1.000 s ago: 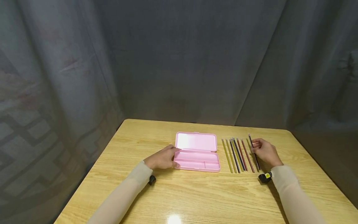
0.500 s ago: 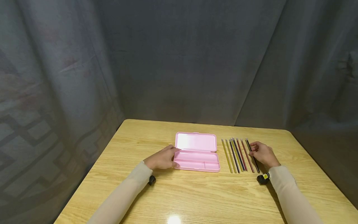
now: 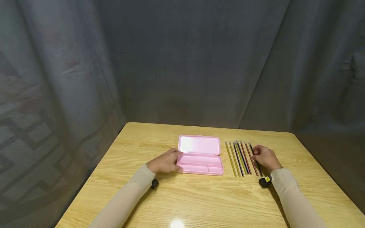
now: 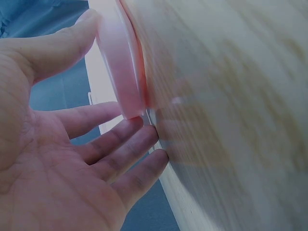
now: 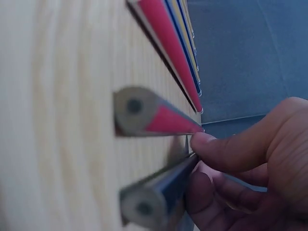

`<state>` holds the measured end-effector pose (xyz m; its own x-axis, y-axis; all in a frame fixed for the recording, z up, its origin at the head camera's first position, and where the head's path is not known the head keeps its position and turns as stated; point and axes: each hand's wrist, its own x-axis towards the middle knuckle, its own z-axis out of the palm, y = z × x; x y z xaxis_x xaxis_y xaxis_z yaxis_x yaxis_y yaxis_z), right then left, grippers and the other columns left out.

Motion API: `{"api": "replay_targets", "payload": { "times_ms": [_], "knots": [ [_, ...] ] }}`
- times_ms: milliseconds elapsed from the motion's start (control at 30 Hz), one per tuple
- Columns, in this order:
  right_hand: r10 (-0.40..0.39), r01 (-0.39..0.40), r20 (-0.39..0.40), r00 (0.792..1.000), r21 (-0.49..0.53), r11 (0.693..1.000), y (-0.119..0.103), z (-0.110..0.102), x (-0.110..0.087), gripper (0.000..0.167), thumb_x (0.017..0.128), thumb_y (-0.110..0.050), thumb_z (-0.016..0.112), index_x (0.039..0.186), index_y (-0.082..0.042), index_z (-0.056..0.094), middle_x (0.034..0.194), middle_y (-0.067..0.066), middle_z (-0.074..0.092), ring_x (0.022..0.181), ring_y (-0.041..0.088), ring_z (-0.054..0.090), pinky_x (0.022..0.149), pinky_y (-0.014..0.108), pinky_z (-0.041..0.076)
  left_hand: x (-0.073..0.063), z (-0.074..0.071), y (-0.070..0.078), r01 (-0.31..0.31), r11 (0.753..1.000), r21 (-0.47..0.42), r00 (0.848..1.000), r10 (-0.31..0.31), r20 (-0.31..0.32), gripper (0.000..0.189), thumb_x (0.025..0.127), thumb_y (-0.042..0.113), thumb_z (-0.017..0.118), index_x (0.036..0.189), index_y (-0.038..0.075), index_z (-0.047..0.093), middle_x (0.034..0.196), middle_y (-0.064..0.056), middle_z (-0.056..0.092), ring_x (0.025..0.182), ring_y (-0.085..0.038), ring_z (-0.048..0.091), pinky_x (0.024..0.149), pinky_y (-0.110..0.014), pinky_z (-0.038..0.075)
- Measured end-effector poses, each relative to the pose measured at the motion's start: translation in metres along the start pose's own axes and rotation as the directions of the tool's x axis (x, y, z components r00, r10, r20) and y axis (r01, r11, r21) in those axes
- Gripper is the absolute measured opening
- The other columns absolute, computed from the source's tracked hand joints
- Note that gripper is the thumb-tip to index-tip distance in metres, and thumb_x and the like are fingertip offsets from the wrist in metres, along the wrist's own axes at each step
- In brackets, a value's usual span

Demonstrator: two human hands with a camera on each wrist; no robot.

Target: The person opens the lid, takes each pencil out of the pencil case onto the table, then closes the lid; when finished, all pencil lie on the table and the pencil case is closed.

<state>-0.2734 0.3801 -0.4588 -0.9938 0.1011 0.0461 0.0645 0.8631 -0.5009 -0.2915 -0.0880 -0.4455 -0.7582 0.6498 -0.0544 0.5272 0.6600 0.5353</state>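
On the table lies a pink pencil case (image 3: 186,168), its lid (image 3: 199,145) folded back and its compartments bare. My left hand (image 3: 166,161) holds its left end, thumb at the near corner and fingers toward the hinge. The left wrist view shows these fingers against the case's pink end wall (image 4: 124,72), the lower ones touching the table. With thumb and fingertips my right hand (image 3: 265,157) pinches a dark pencil (image 3: 259,170) lying at the right end of a row. Beside it, a red pencil (image 5: 166,119) lies very near the thumb. The fingers hide the dark pencil's middle.
Several yellow, blue and red pencils (image 3: 240,158) lie roughly parallel between the case and my right hand, some close together. The wooden table (image 3: 199,202) ends at a grey curtain (image 3: 182,69) behind. Black wrist cameras (image 3: 265,181) sit at the cuffs.
The dark pencil, raised at its far end a second ago, has come down flat and slightly left, beside the red one. My right hand moved left with it. The left hand stays put.
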Motion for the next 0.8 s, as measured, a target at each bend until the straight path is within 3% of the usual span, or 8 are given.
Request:
{"api": "replay_targets", "payload": {
  "times_ms": [100, 200, 367, 467, 567, 700, 800],
  "knots": [
    [0.01, -0.009, -0.04, 0.999, 0.007, 1.0, -0.002, 0.001, 0.0, 0.039, 0.096, -0.019, 0.064, 0.124, 0.007, 0.06, 0.102, 0.019, 0.067, 0.088, 0.03, 0.065, 0.079, 0.05, 0.052, 0.001, 0.001, -0.001, 0.003, 1.0, 0.005, 1.0, -0.003, 0.002, 0.076, 0.087, 0.035, 0.08, 0.15, 0.007, 0.048, 0.141, -0.009, 0.054, 0.13, -0.023, 0.05, 0.113, -0.045, 0.043],
    [0.002, 0.004, -0.141, 0.99, 0.045, 0.999, -0.011, 0.002, -0.001, 0.042, 0.099, -0.023, 0.06, 0.129, 0.006, 0.058, 0.109, 0.022, 0.068, 0.092, 0.034, 0.066, 0.08, 0.05, 0.053, 0.001, 0.001, -0.002, 0.003, 1.0, 0.011, 1.0, -0.003, 0.002, 0.075, 0.087, 0.035, 0.08, 0.15, 0.008, 0.049, 0.141, -0.008, 0.054, 0.13, -0.022, 0.05, 0.113, -0.044, 0.043],
    [-0.046, 0.097, -0.264, 0.963, 0.182, 0.978, -0.04, 0.002, 0.001, 0.048, 0.102, -0.028, 0.059, 0.141, 0.0, 0.052, 0.128, 0.023, 0.064, 0.111, 0.039, 0.065, 0.091, 0.051, 0.053, 0.001, -0.002, -0.001, -0.007, 1.0, 0.007, 1.0, 0.007, -0.003, 0.076, 0.087, 0.034, 0.08, 0.149, 0.005, 0.049, 0.141, -0.011, 0.054, 0.129, -0.024, 0.05, 0.112, -0.045, 0.044],
    [-0.091, 0.158, -0.247, 0.965, 0.267, 0.951, -0.062, 0.005, 0.004, 0.053, 0.104, -0.032, 0.057, 0.148, -0.004, 0.046, 0.14, 0.021, 0.059, 0.123, 0.037, 0.06, 0.095, 0.042, 0.054, 0.0, -0.003, 0.0, -0.007, 1.0, -0.002, 1.0, 0.007, -0.006, 0.077, 0.087, 0.034, 0.08, 0.149, 0.003, 0.048, 0.141, -0.012, 0.053, 0.129, -0.025, 0.05, 0.112, -0.045, 0.044],
    [-0.138, 0.201, -0.189, 0.972, 0.365, 0.909, -0.082, 0.011, 0.009, 0.057, 0.105, -0.032, 0.055, 0.154, -0.007, 0.039, 0.15, 0.02, 0.051, 0.136, 0.037, 0.053, 0.104, 0.04, 0.05, 0.001, -0.003, 0.0, -0.012, 1.0, -0.005, 1.0, 0.012, -0.007, 0.077, 0.086, 0.034, 0.08, 0.149, 0.003, 0.048, 0.141, -0.012, 0.054, 0.129, -0.025, 0.05, 0.112, -0.045, 0.044],
    [-0.198, 0.215, -0.086, 0.976, 0.5, 0.839, -0.098, 0.024, 0.018, 0.06, 0.108, -0.027, 0.05, 0.16, -0.008, 0.028, 0.162, 0.02, 0.037, 0.15, 0.038, 0.036, 0.12, 0.053, 0.033, 0.004, 0.0, 0.0, -0.021, 1.0, -0.006, 1.0, 0.021, -0.009, 0.076, 0.087, 0.034, 0.08, 0.149, 0.004, 0.049, 0.139, -0.011, 0.055, 0.128, -0.023, 0.05, 0.111, -0.045, 0.045],
    [-0.215, 0.191, -0.024, 0.976, 0.557, 0.808, -0.105, 0.035, 0.025, 0.061, 0.109, -0.026, 0.047, 0.162, -0.008, 0.022, 0.166, 0.019, 0.028, 0.154, 0.04, 0.027, 0.123, 0.059, 0.025, 0.005, 0.002, 0.001, -0.026, 1.0, -0.003, 1.0, 0.026, -0.007, 0.074, 0.087, 0.034, 0.08, 0.148, 0.004, 0.05, 0.137, -0.01, 0.055, 0.126, -0.022, 0.051, 0.11, -0.044, 0.045]
  ]
}}
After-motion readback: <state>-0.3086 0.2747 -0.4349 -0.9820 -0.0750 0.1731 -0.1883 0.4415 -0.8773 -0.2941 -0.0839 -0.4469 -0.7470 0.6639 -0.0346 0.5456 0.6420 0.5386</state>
